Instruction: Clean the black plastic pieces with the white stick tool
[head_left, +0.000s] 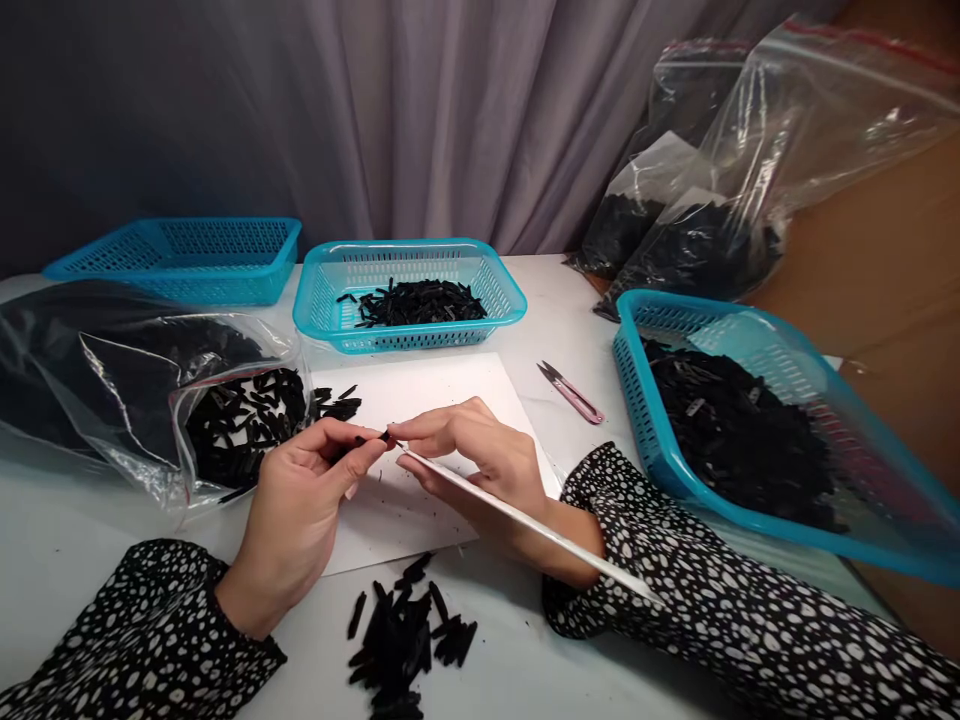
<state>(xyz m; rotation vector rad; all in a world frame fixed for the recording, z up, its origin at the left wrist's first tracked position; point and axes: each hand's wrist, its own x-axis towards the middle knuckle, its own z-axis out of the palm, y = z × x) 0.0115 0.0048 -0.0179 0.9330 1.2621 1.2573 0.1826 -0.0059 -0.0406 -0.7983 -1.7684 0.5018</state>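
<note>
Pinches a small black piece (pixel 373 438) between thumb and forefinger of the left hand (pixel 300 500), other fingers curled under. Holds it just above a white sheet (pixel 450 385) at the middle of the table (pixel 75 540), toward the front edge. Grips a long thin white strip (pixel 525 520) in the right hand (pixel 480 460), fingers pressed together round its forward end. Brings the strip's tip against the black piece, or just short of it; hard to tell at this size. Lets the other end run back over the right wrist and sleeve.

Has a loose heap of black pieces (pixel 405 630) at the table's front edge, between the two forearms. Has a clear bag (pixel 135 400) at the left edge, mouth toward the sheet, spilling more black pieces onto the sheet's left corner.

Shows three blue baskets: a back-left basket (pixel 172 265) at the back left corner, a middle basket (pixel 409 335) behind the sheet with a thin layer of black pieces, and a right basket (pixel 637 400) along the right edge, heaped with them. Shows pink snips (pixel 571 392) on bare table between sheet and right basket, touching neither. Shows two more clear bags (pixel 750 170) at the back right corner, dark pieces in their bottoms.
</note>
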